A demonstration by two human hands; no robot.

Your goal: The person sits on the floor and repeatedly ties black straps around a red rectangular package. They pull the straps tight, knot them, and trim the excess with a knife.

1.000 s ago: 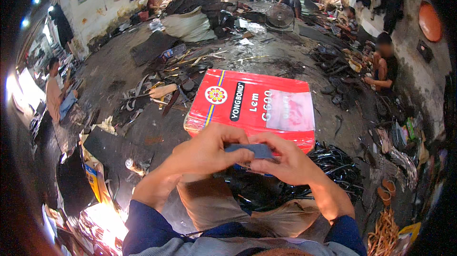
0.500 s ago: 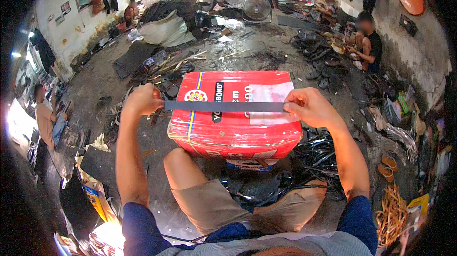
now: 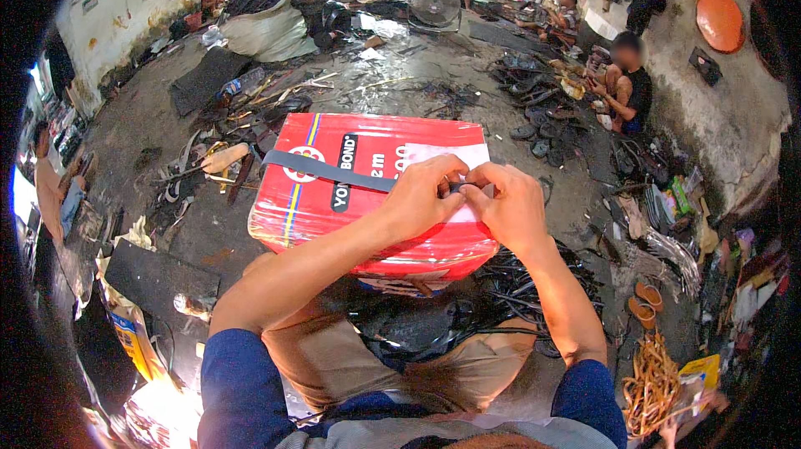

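Note:
A flat dark grey strip [image 3: 334, 172] lies slantwise across the top of a red, plastic-wrapped box [image 3: 288, 203] in front of me. Its free end sticks out slightly past the box's left side. My left hand [image 3: 427, 192] and my right hand [image 3: 513, 203] meet over the right part of the box top, fingertips almost touching. Both are closed in a pinch around the strip's right end. Fingers cover most of that end, so its exact shape is hidden.
Black strips [image 3: 534, 286] are heaped at the box's right. Tan strips [image 3: 651, 386] and brown sandals [image 3: 644, 305] lie farther right. A standing fan [image 3: 435, 7] is at the back, and a seated person [image 3: 626, 86] works at the right wall.
My left hand has let go of the strip's left end and crossed to the right end beside my right hand. The strip, stretched straight before, now slants across the box.

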